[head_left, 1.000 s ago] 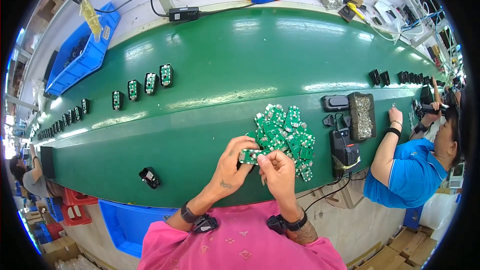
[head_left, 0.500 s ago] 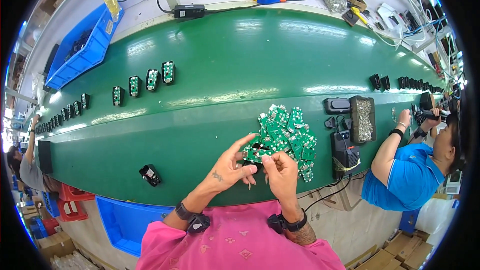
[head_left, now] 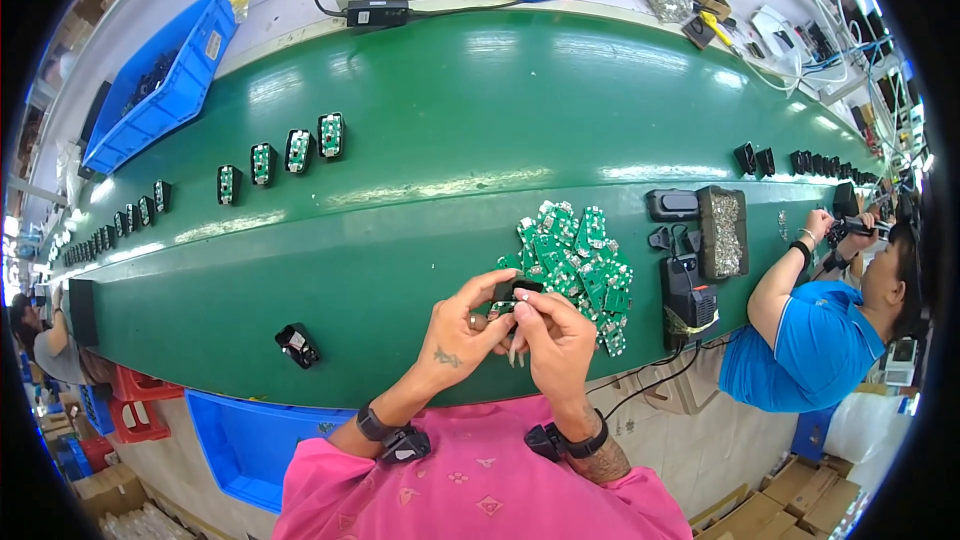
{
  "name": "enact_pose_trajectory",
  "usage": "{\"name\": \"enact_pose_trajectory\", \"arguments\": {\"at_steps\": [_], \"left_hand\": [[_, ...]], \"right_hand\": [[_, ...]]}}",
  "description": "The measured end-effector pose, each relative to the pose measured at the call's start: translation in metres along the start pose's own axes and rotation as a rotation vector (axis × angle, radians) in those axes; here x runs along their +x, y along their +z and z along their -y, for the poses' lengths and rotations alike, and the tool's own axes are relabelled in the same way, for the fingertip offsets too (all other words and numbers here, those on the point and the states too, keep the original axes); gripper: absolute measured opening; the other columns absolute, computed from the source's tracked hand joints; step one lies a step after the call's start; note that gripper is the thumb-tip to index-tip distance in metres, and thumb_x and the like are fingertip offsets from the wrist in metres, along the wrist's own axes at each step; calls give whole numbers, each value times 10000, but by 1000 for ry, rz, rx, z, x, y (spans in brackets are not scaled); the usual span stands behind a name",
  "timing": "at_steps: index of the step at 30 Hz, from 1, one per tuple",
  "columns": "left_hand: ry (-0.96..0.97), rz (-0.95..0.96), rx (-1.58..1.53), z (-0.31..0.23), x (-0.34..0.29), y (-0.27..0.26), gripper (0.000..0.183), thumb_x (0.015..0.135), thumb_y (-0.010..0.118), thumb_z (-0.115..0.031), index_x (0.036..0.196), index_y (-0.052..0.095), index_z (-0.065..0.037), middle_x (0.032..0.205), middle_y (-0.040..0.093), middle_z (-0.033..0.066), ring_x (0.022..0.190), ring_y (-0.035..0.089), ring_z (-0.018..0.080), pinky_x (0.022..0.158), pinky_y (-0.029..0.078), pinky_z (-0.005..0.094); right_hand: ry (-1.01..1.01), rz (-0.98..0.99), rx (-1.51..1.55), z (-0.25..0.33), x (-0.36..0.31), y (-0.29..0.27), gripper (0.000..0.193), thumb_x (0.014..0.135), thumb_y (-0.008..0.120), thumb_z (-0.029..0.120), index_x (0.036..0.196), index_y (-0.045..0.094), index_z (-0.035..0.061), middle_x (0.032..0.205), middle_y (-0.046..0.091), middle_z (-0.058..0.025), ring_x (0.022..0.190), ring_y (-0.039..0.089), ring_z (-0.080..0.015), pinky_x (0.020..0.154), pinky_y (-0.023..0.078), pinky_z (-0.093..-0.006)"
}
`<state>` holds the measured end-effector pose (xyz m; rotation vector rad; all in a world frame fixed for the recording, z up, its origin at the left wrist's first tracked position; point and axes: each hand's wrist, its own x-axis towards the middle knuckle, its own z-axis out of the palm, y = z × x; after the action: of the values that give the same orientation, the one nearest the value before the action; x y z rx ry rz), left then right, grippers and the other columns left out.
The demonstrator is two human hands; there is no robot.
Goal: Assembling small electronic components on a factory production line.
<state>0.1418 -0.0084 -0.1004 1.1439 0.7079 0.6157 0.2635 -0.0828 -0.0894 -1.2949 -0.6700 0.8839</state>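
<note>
Close above the table's near side, my left hand [head_left: 462,328] is wrapped round a small black plastic case [head_left: 527,286]. A green circuit board [head_left: 502,309] shows between my two thumbs at the case, partly covered by fingers. My right hand [head_left: 552,332] is closed, thumb and fingertips pinching at the board beside the case. Just beyond the hands lies a heap of green circuit boards [head_left: 580,260]. Off to the left, one black case [head_left: 297,345] rests on the green table, with small parts inside it.
Black cases with green boards [head_left: 299,151] stand in a row at the far left. A blue bin [head_left: 165,85] sits behind them. On the right are a black device [head_left: 688,295] with cables and a tray of small metal parts [head_left: 722,230]. A co-worker in blue [head_left: 810,345] sits farther right.
The circuit board, lying broadly visible across the case before, is now tilted and mostly covered by my fingers. My right hand has moved slightly left, closer to the left hand.
</note>
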Motion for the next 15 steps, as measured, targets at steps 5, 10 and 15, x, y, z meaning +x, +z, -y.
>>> {"name": "enact_pose_trajectory", "arguments": {"at_steps": [5,10,15], "left_hand": [[2,33,-64,-4,-3,0,544,918,537,93,1442,422,-2,1260,595,174,834,683,145,682,592,241],[57,-76,-86,-7,-6,1,574,898,551,88,1449,448,-30,1218,633,148,820,704,142,678,599,256],[121,-22,39,-19,-11,-6,569,890,553,103,1440,458,-9,1220,624,150,837,705,159,680,605,261]], "right_hand": [[52,-28,34,2,-3,0,105,959,611,18,996,668,-62,851,618,-48,607,573,-59,506,446,-206],[-204,-47,-330,3,-1,-1,84,951,615,33,914,649,-34,765,616,-41,585,549,-71,492,394,-220],[-197,276,-574,32,8,-17,56,872,670,28,850,640,-14,710,570,-60,530,496,-140,478,364,-290]]}}
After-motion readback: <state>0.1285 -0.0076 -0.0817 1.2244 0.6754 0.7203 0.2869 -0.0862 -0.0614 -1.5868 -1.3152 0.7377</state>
